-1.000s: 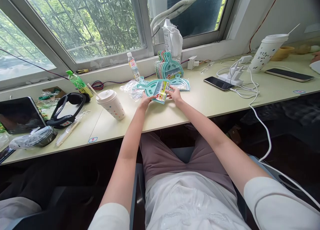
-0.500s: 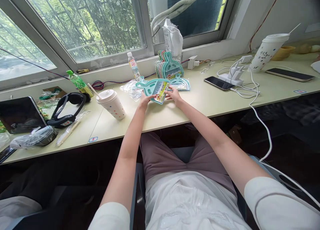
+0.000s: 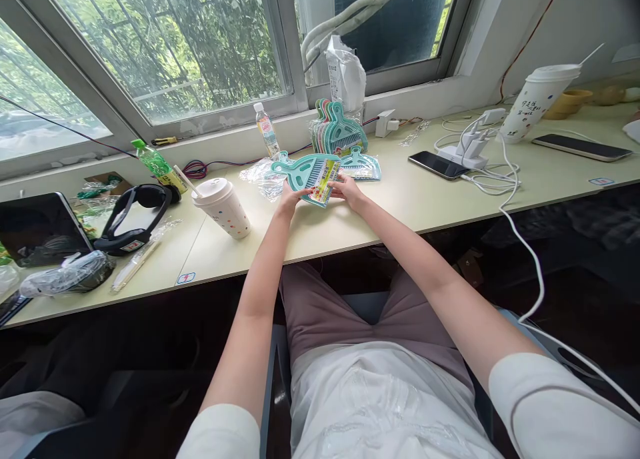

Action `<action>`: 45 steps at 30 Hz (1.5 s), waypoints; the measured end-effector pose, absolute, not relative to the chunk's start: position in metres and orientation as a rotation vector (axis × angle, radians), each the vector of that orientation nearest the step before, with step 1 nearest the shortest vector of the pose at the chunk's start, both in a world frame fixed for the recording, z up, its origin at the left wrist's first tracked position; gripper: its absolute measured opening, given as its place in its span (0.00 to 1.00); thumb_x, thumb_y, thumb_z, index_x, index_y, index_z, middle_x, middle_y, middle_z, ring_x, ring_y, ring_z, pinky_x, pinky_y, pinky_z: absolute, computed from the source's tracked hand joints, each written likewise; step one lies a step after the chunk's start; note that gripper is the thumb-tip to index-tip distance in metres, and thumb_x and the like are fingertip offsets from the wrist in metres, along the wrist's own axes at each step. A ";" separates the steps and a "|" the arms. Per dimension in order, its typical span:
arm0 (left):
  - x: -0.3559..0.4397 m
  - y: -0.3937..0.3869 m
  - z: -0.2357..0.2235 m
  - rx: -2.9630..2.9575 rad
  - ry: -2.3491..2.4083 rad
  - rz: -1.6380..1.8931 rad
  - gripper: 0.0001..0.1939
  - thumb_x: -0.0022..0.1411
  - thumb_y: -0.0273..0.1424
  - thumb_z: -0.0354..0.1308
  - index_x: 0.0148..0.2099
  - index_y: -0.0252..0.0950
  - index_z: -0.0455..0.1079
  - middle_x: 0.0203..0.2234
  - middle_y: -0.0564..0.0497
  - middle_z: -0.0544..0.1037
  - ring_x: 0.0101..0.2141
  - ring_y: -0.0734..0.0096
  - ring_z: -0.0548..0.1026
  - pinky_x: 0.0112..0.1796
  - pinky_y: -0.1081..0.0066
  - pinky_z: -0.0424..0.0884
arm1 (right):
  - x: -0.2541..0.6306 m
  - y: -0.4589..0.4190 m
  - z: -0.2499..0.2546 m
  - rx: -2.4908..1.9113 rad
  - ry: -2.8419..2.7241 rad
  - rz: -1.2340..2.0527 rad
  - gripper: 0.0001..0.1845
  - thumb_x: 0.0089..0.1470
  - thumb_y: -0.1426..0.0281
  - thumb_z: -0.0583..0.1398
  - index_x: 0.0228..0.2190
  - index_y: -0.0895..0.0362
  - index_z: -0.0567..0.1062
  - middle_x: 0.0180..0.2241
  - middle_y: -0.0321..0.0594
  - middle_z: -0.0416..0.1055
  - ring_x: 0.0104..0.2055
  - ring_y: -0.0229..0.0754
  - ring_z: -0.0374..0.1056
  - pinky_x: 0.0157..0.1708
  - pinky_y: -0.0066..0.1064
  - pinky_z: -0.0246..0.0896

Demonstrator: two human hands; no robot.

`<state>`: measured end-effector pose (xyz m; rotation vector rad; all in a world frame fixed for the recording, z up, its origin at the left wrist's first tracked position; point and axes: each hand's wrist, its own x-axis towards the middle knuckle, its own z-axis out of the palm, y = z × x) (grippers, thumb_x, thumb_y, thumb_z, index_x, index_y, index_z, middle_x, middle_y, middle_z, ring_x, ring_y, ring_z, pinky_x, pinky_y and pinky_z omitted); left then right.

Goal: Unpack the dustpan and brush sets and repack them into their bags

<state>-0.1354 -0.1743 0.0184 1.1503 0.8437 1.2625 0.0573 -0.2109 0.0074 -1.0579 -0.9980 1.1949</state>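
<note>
A teal mini dustpan and brush set (image 3: 303, 172) with a yellow printed card is held just above the table, its handle pointing left. My left hand (image 3: 291, 196) grips its lower edge, thumb on the front. At the card end, my right hand (image 3: 349, 191) closes on the right edge, its fingers partly behind the set. Behind it another teal dustpan set (image 3: 361, 166) lies flat in clear wrap. Several more dustpan sets (image 3: 337, 131), teal and pinkish, stand in a row against the window ledge. Crumpled clear plastic wrap (image 3: 265, 178) lies left of the held set.
A lidded paper cup (image 3: 223, 209) stands left of my arms, with a green bottle (image 3: 157, 164), headphones (image 3: 133, 219) and a tablet (image 3: 43, 229) beyond. On the right are a phone (image 3: 437, 165), a charger with white cables (image 3: 467, 152) and a tall cup (image 3: 537, 106).
Almost nothing differs. Both hands keep their hold on the dustpan set, which stays in the same place and at the same tilt.
</note>
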 end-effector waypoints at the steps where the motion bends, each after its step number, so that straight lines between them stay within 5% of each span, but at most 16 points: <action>1: -0.135 -0.174 0.019 1.154 0.843 1.260 0.49 0.38 0.15 0.74 0.63 0.41 0.63 0.47 0.47 0.79 0.48 0.56 0.79 0.49 0.58 0.76 | 0.057 -0.210 0.007 -1.054 -0.998 1.207 0.13 0.55 0.73 0.65 0.42 0.53 0.70 0.40 0.39 0.79 0.37 0.41 0.79 0.48 0.43 0.79; 30: -0.135 -0.180 0.021 1.185 0.833 1.258 0.48 0.40 0.17 0.75 0.63 0.42 0.64 0.47 0.48 0.81 0.49 0.55 0.79 0.49 0.59 0.76 | 0.058 -0.203 0.000 -1.021 -0.991 1.252 0.17 0.56 0.68 0.65 0.46 0.52 0.68 0.41 0.40 0.80 0.36 0.42 0.79 0.44 0.42 0.80; 45: -0.138 -0.179 0.020 1.325 0.852 1.195 0.46 0.45 0.24 0.74 0.66 0.43 0.61 0.52 0.46 0.78 0.49 0.59 0.78 0.47 0.63 0.76 | 0.058 -0.206 0.003 -1.016 -0.975 1.261 0.21 0.50 0.76 0.67 0.44 0.54 0.67 0.39 0.40 0.80 0.35 0.43 0.79 0.40 0.39 0.81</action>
